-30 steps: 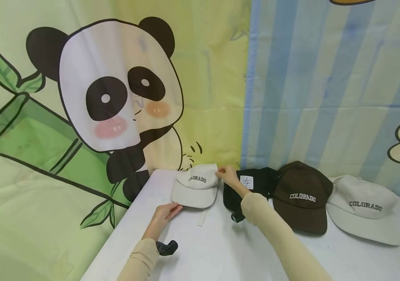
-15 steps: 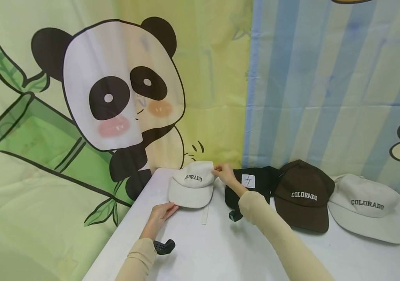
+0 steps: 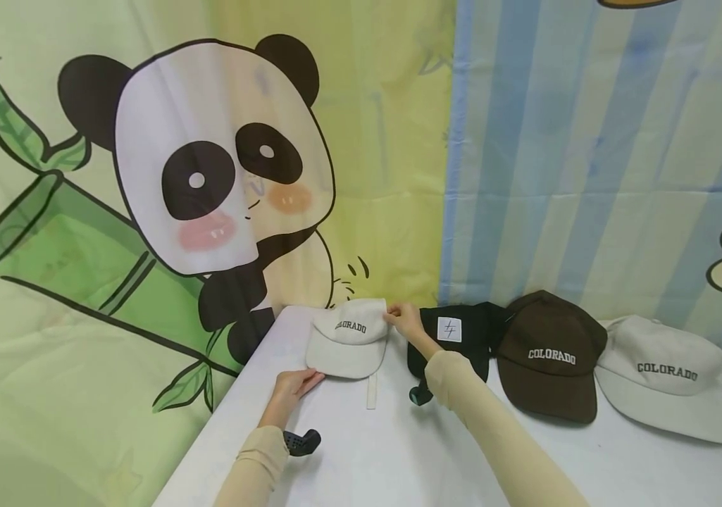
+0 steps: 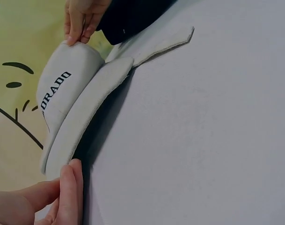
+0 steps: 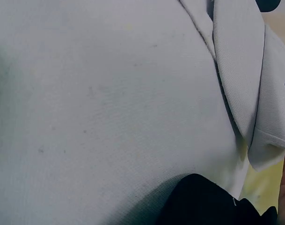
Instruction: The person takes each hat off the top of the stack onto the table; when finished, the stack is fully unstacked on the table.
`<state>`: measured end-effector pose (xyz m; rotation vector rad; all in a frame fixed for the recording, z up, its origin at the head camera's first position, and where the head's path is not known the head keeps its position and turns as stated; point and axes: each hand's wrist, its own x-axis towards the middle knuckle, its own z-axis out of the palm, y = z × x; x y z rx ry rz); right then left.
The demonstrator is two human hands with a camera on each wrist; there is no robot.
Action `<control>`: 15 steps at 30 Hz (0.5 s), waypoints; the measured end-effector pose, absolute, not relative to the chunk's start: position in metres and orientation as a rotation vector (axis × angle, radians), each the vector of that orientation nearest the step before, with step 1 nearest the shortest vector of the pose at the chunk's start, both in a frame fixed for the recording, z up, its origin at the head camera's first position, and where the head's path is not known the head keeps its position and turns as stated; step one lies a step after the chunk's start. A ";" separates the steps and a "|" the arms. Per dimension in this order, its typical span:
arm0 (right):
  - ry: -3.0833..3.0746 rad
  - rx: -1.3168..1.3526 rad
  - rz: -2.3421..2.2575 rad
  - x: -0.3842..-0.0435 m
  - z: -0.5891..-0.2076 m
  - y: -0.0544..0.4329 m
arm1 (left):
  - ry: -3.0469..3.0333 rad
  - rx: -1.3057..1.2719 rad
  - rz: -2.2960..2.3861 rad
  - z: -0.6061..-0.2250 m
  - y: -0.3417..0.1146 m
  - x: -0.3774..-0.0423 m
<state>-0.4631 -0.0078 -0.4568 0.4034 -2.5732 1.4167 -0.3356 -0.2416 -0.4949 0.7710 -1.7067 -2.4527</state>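
Observation:
A small off-white baseball cap (image 3: 344, 355) with dark COLORADO lettering stands at the far left corner of the table, brim toward me. My left hand (image 3: 289, 393) pinches the left front edge of its brim; the left wrist view shows the fingertips (image 4: 75, 169) right at the stitched edge. My right hand (image 3: 406, 322) pinches the upper right side of the crown between thumb and fingers. A pale strap (image 3: 371, 391) sticks out from under the brim onto the table. In the right wrist view the cap (image 5: 239, 61) is at the right, with part of my right hand below it.
To the right stand a black cap (image 3: 477, 352) with a white patch, a brown COLORADO cap (image 3: 547, 384) and a light grey COLORADO cap (image 3: 668, 394), in a row on the white table (image 3: 361, 465). A panda-print curtain (image 3: 386, 176) hangs behind.
The cap has shifted slightly left between my hands, which keep their hold on brim and crown. The view has moved a little; the other caps stay put.

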 end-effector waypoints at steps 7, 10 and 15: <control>-2.596 0.430 1.417 -0.460 -0.458 -0.004 | -1.827 0.729 -2.437 -0.493 -0.243 -0.330; -2.618 0.504 1.395 -0.457 -0.454 0.001 | -1.894 0.715 -2.436 -0.494 -0.246 -0.329; -2.644 0.712 1.362 -0.450 -0.445 0.016 | -2.005 0.725 -2.405 -0.494 -0.253 -0.326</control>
